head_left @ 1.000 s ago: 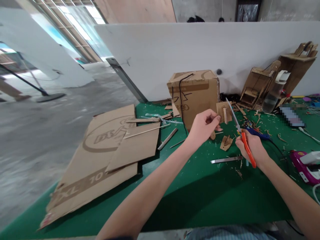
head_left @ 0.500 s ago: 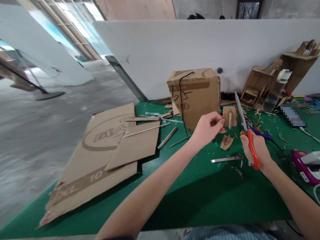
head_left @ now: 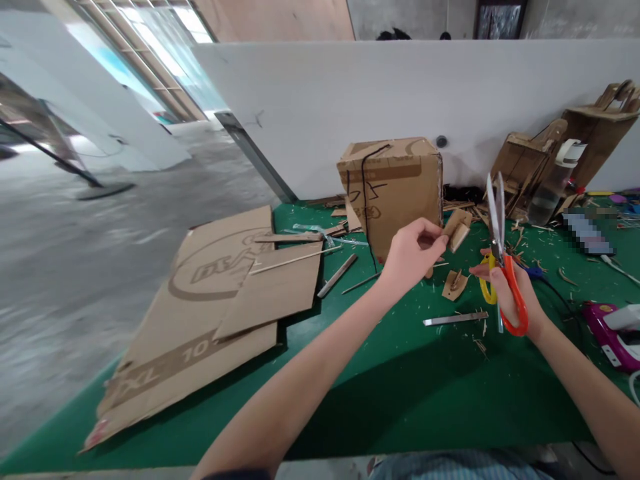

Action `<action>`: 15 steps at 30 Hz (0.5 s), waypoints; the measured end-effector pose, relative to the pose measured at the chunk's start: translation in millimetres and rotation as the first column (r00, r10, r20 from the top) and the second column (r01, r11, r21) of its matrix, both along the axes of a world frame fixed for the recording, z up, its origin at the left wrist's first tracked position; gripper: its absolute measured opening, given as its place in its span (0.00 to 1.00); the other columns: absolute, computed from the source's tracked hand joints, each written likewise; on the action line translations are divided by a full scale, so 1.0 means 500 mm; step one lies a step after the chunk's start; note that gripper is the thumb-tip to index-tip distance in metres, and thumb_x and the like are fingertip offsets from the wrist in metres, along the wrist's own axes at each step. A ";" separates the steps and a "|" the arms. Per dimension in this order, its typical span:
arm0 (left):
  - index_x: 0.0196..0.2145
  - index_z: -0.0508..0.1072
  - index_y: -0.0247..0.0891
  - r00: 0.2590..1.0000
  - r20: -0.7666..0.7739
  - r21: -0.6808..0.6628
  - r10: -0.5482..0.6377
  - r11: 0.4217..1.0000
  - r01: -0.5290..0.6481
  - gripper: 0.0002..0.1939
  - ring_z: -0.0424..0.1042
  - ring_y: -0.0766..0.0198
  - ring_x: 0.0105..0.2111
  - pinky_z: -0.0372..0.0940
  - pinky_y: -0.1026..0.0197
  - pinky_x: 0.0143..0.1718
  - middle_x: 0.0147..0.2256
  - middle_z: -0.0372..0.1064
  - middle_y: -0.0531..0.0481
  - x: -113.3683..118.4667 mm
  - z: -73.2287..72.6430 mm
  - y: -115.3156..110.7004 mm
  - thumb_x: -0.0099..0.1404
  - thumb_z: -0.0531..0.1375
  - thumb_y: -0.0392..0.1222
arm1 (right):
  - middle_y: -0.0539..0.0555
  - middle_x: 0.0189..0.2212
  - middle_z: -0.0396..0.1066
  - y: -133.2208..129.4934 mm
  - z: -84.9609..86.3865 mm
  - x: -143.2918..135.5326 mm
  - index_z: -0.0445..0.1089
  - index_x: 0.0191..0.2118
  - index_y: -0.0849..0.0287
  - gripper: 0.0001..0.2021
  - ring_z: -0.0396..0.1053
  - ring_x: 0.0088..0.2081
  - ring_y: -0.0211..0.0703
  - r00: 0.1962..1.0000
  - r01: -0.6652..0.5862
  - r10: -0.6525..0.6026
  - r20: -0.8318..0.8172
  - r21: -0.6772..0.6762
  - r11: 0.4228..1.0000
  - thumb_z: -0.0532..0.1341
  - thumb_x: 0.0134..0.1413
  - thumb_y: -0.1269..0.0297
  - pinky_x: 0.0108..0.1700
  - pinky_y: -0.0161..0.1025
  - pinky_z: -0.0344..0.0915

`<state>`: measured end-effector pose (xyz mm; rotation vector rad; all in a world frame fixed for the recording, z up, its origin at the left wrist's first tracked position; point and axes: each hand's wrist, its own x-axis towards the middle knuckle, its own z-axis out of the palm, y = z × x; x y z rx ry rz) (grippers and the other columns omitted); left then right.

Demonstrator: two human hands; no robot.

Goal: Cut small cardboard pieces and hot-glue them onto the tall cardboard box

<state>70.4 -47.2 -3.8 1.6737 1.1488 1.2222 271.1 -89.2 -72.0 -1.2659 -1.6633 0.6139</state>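
Observation:
Between the thumb and fingers of my left hand [head_left: 413,252] is a small cardboard piece [head_left: 457,229] with a raised strip on it, held tilted above the table. My right hand [head_left: 520,297] is closed on a pair of scissors [head_left: 497,227], one handle orange and the other yellow. Their blades point up and stand slightly apart, to the right of the piece and not touching it. Below the left fingertips lies a second small cardboard piece [head_left: 455,285] with a ridge and holes. A metal cutter blade [head_left: 455,319] rests nearer to me.
A cardboard box [head_left: 400,193] with a black cord stands behind my left hand. Flat cardboard sheets [head_left: 210,293] cover the table's left side. On the right are a water bottle [head_left: 555,183], a phone [head_left: 586,231], a pink power strip [head_left: 605,333] and cardboard scraps.
My left hand has turned the small cardboard piece from upright to tilted. The scissors have opened a little in my right hand, showing both blades and the yellow handle.

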 end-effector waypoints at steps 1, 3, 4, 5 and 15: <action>0.30 0.69 0.36 0.999 -0.042 0.019 0.002 1.000 -0.001 0.06 0.71 0.66 0.28 0.68 0.64 0.28 0.29 0.71 0.50 0.004 -0.003 -0.004 0.60 0.62 0.41 | 0.60 0.38 0.77 0.000 0.003 -0.002 0.63 0.55 0.58 0.26 0.75 0.31 0.48 0.997 -0.014 0.012 -0.077 -0.027 1.000 0.52 0.62 0.42 0.35 0.45 0.73; 0.30 0.70 0.36 0.994 -0.106 0.042 -0.019 0.999 0.023 0.05 0.71 0.65 0.30 0.68 0.62 0.30 0.30 0.72 0.49 0.014 -0.009 -0.014 0.60 0.61 0.40 | 0.60 0.39 0.76 0.003 0.007 -0.006 0.63 0.54 0.56 0.25 0.75 0.35 0.50 0.972 -0.042 0.024 -0.234 -0.072 0.997 0.56 0.60 0.43 0.39 0.47 0.74; 0.30 0.70 0.36 0.991 -0.130 0.041 -0.042 0.998 0.048 0.05 0.71 0.65 0.30 0.67 0.62 0.31 0.30 0.72 0.49 0.020 -0.011 -0.019 0.61 0.61 0.40 | 0.59 0.40 0.76 0.005 0.009 -0.008 0.64 0.53 0.56 0.24 0.76 0.38 0.51 0.957 -0.053 0.027 -0.290 -0.082 0.995 0.57 0.59 0.44 0.41 0.48 0.74; 0.30 0.70 0.36 0.986 -0.148 0.033 -0.069 0.997 0.075 0.05 0.71 0.65 0.30 0.67 0.61 0.32 0.30 0.72 0.49 0.025 -0.013 -0.023 0.61 0.61 0.40 | 0.58 0.40 0.76 0.009 0.009 -0.009 0.65 0.52 0.56 0.23 0.76 0.40 0.51 0.944 -0.057 0.026 -0.329 -0.086 0.995 0.58 0.59 0.45 0.43 0.48 0.74; 0.31 0.69 0.35 0.926 0.123 -0.315 -0.358 0.871 0.378 0.09 0.72 0.67 0.29 0.68 0.62 0.33 0.29 0.73 0.49 0.035 -0.032 -0.025 0.58 0.66 0.40 | 0.55 0.44 0.76 0.016 0.027 -0.003 0.70 0.49 0.56 0.16 0.73 0.49 0.52 0.976 0.017 -0.025 -0.218 -0.040 0.999 0.59 0.59 0.54 0.49 0.47 0.71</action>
